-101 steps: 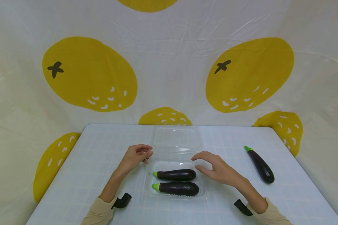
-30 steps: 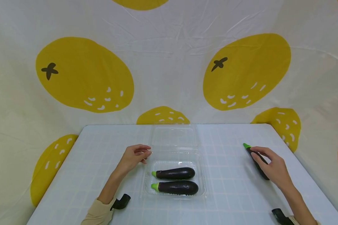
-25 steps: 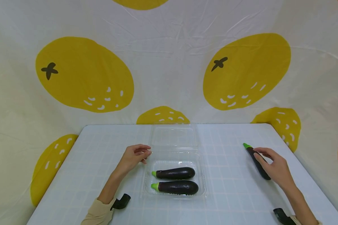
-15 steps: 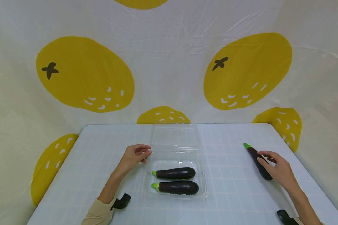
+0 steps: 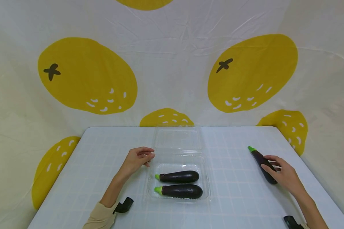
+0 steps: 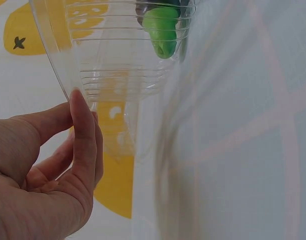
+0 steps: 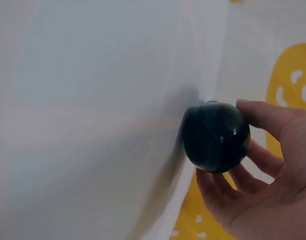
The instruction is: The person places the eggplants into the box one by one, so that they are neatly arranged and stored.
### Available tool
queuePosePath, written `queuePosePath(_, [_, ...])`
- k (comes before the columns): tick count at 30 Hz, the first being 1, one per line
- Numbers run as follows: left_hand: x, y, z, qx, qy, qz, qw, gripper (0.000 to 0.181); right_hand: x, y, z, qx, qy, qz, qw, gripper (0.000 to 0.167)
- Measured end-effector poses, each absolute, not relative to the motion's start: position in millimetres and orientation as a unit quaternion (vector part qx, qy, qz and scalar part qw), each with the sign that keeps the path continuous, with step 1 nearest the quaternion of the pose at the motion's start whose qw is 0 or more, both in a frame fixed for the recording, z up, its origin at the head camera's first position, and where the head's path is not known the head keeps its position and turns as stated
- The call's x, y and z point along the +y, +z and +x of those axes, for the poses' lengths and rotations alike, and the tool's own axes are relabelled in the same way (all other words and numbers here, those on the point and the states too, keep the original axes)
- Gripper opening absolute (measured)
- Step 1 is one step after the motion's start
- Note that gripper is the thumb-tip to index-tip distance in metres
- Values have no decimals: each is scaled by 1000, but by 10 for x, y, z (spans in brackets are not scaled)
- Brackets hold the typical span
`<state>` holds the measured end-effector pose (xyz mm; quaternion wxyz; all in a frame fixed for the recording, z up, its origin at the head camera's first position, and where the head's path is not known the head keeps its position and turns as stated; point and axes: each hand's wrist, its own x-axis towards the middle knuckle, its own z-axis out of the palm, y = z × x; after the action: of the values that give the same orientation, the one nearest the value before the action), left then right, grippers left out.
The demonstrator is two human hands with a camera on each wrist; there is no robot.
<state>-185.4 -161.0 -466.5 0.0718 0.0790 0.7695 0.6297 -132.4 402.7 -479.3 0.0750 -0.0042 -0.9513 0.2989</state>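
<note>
In the head view, my right hand has its thumb and fingers about the thick body of a dark purple eggplant with a green stem end, lying slanted on the table. The right wrist view shows the eggplant's round, glossy end between thumb and curled fingers. My left hand is at the left side of a clear plastic clamshell container, and in the left wrist view its fingertips pinch the edge. Two eggplants, the upper one and the lower one, lie side by side in the container.
The container's transparent lid lies folded back toward the far table edge. A pale checked cloth covers the table. Behind it hangs a white curtain with large yellow fruit prints.
My right hand has gone from beside the container to the eggplant on the right, then slid slightly along it toward its round end. My left hand stays at the container.
</note>
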Motion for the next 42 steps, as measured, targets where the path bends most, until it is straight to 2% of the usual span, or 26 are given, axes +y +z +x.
queuePosePath(12, [-1595,-4649,-1849,771,629,75,70,36,4058,-4693,-1329,-958,279,-67,18,69])
queuePosePath(32, [-1599,-4649,-1850,774,625,69,69,34,3928,-4609,-1297,-947,310,-79,33,72])
queuePosePath(42, [-1596,-4662,-1860,781,618,66,69,33,3794,-4551,-1299,-944,321,-60,55,68])
